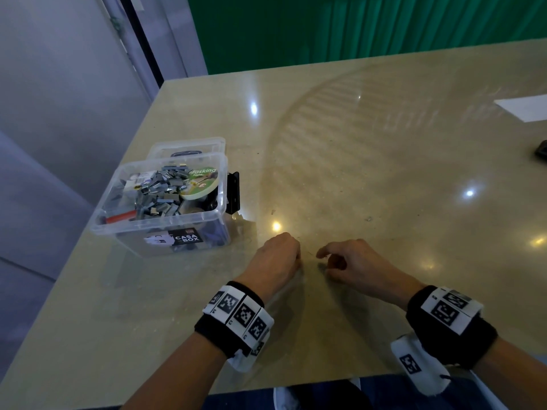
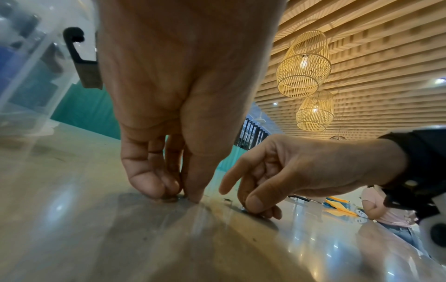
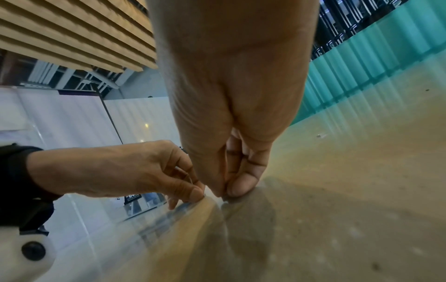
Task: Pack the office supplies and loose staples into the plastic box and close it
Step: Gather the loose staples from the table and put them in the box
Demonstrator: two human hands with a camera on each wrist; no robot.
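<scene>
The clear plastic box [image 1: 165,232] stands open at the table's left, with a heap of grey staples [image 1: 159,193], a masking tape roll [image 1: 199,180] and a red item [image 1: 121,216] inside. Its lid [image 1: 186,146] lies just behind it. To the box's right, my left hand [image 1: 297,258] [image 2: 183,194] has its curled fingertips down on the table, pinching a tiny staple. My right hand [image 1: 322,263] [image 3: 225,192], close beside it, pinches another tiny staple against the surface with thumb and finger. Stray staples [image 1: 368,218] [image 3: 319,135] lie farther out.
The beige table [image 1: 384,173] is glossy and full of reflections. A white sheet [image 1: 524,106] and a dark object [image 1: 541,149] sit at its far right edge. A black latch [image 1: 233,192] hangs on the box's right side. Someone in pink [image 2: 386,208] stands beyond the table.
</scene>
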